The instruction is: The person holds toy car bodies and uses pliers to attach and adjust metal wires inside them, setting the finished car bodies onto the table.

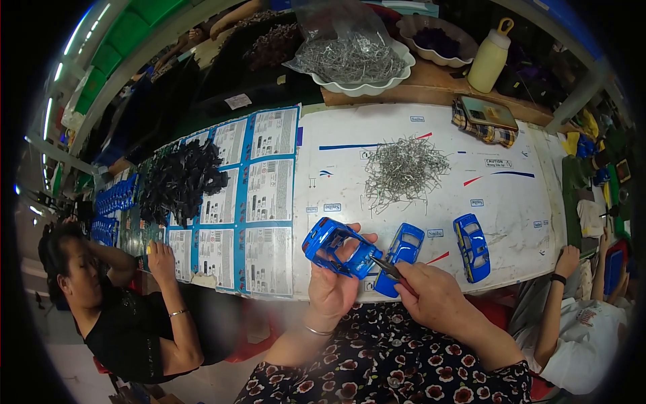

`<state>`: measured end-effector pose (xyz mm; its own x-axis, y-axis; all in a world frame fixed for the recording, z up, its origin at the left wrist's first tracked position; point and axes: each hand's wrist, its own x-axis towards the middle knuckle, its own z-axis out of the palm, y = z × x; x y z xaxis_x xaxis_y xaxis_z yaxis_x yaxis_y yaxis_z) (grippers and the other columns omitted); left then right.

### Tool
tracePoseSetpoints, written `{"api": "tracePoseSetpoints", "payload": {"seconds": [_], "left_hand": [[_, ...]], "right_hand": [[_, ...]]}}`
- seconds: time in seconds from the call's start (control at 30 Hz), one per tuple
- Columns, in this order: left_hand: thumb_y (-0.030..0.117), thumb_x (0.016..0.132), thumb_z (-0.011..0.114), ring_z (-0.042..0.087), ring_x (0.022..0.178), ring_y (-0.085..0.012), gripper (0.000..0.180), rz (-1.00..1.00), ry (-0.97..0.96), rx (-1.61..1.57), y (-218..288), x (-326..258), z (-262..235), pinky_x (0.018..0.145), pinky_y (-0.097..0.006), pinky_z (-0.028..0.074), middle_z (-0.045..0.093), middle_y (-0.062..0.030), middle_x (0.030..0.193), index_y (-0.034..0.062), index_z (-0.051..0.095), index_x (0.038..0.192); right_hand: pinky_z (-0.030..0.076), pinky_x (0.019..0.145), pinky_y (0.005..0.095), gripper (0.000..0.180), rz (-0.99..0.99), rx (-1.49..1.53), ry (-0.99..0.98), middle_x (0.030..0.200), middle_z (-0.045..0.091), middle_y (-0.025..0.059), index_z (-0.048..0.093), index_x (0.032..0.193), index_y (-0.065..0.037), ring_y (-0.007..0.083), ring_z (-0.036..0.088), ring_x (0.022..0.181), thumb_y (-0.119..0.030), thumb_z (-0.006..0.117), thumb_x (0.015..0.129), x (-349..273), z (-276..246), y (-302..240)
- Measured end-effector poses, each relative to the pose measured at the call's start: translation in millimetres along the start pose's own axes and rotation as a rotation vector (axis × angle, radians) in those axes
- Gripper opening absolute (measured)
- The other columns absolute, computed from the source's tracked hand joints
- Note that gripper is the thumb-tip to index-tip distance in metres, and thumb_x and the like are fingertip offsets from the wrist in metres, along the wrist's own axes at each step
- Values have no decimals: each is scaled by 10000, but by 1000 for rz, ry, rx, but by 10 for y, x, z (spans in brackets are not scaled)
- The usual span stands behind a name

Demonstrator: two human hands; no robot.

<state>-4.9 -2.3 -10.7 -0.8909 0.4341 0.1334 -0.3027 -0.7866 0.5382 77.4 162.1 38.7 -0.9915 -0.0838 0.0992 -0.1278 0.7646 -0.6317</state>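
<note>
A blue toy car body shell (321, 237) rests in my left hand (330, 293), whose fingers wrap round it from below; its hollow window openings show. My right hand (434, 293) is closed round dark pliers (387, 267). The pliers' tips meet the shell's right end; whether they grip a small part there is too small to tell. Just beside my right hand, partly hidden under it, lies a second blue car shell (408, 242) on the table. Farther right lies a third blue car shell (472, 248). Beyond them is a heap of thin metal wire pieces (407, 172).
White printed sheeting (336, 161) covers the table. At left, black strips (182, 178) are piled on blue-and-white printed card. A scalloped bowl (367, 86) with bagged wire pieces, a yellow bottle (490, 60) and a phone (488, 113) stand behind. People sit on both sides.
</note>
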Motion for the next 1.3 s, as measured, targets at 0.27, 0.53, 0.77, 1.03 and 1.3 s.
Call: {"api": "tracePoseSetpoints", "payload": {"seconds": [0.27, 0.53, 0.77, 1.03, 1.3], "left_hand": [[140, 884, 584, 497, 1152, -356, 501, 42, 50, 368, -10, 10, 50, 877, -551, 503, 456, -152, 1243, 118, 341, 1322], [-72, 890, 406, 578, 1033, -288, 354, 15, 185, 467, -42, 20, 8, 780, -456, 577, 470, -158, 1135, 25, 355, 1226], [-67, 891, 395, 581, 1028, -286, 342, 48, 169, 471, -72, 8, 10, 781, -454, 577, 470, -156, 1141, 9, 358, 1222], [-116, 838, 363, 562, 1059, -297, 410, 2, 198, 479, -67, 15, 12, 789, -459, 574, 459, -161, 1152, 10, 347, 1228], [-102, 856, 371, 562, 1054, -296, 380, -39, 210, 427, -75, 15, -11, 782, -466, 574, 461, -154, 1154, 13, 358, 1217]], "right_hand": [[477, 585, 394, 223, -9, -20, -15, 767, 575, 121, 522, 980, -50, 300, 593, 680, -138, 628, 805, 9, 5, -25], [485, 628, 387, 359, -26, -79, -60, 838, 588, 135, 547, 1088, -8, 312, 598, 728, -126, 668, 772, 0, -9, -48], [479, 611, 374, 327, -44, -84, -43, 816, 574, 126, 540, 1061, -23, 292, 587, 701, -140, 659, 780, -35, -28, -63], [467, 584, 343, 328, -107, -153, -24, 812, 559, 116, 537, 1057, -8, 261, 568, 666, -139, 652, 779, -36, -34, -36], [458, 581, 309, 334, -162, -312, 11, 802, 565, 86, 553, 1037, -11, 221, 546, 668, -140, 661, 749, -18, 1, -19]]}}
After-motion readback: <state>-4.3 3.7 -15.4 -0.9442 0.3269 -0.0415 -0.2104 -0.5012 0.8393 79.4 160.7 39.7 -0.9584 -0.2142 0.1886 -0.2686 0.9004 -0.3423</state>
